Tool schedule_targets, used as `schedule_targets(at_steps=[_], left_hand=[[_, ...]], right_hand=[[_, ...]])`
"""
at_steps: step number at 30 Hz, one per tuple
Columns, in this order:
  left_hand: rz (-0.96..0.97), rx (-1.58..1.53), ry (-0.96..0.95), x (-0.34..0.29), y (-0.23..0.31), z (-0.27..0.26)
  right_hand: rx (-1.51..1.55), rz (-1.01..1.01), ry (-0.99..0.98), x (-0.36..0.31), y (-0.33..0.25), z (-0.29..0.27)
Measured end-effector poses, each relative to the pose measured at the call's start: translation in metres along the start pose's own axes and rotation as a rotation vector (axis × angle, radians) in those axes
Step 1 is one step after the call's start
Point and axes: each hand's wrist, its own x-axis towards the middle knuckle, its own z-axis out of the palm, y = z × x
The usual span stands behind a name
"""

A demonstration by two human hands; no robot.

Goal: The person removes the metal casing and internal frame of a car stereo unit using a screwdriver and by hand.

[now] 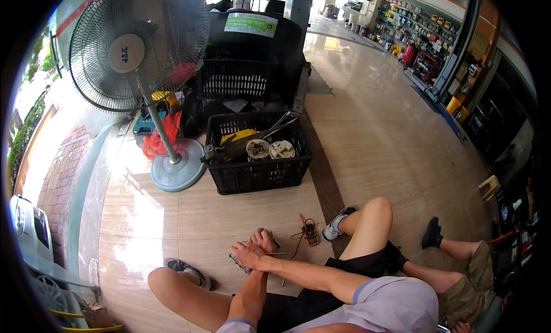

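At far left, a pedestal fan (173, 158) stands on the tiled floor. To its right, a black plastic crate (259, 182) holds two off-white, round-topped units (282, 150) and a yellow item (241, 136). Below the crate, near the floor, a small dark part (245, 269) sits within the operator's grasp; most of it is hidden. The right hand (247, 256), crossed over to the left, closes over the part. The left hand (263, 240) lies just beyond it, fingers curled; whether it grips the same part cannot be told. Just right of the hands, an orange-and-black multimeter (310, 232) lies on the floor.

The step in hand appears to be manipulating or checking the part. The next move probably calls for a steady hold and an exposed working face.
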Motion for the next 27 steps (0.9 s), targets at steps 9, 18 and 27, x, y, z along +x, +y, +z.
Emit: schedule_targets(at_steps=[9,18,27], left_hand=[[-0.01,0.017,0.018,-0.008,-0.006,0.004],[-0.009,0.041,-0.005,-0.002,0.0,-0.005],[-0.077,0.051,-0.054,-0.001,-0.006,0.004]], right_hand=[[-0.043,-0.036,-0.021,-0.001,-0.006,0.001],[0.037,-0.011,-0.026,-0.002,-0.004,0.001],[0.021,0.097,-0.087,0.004,-0.009,-0.022]])
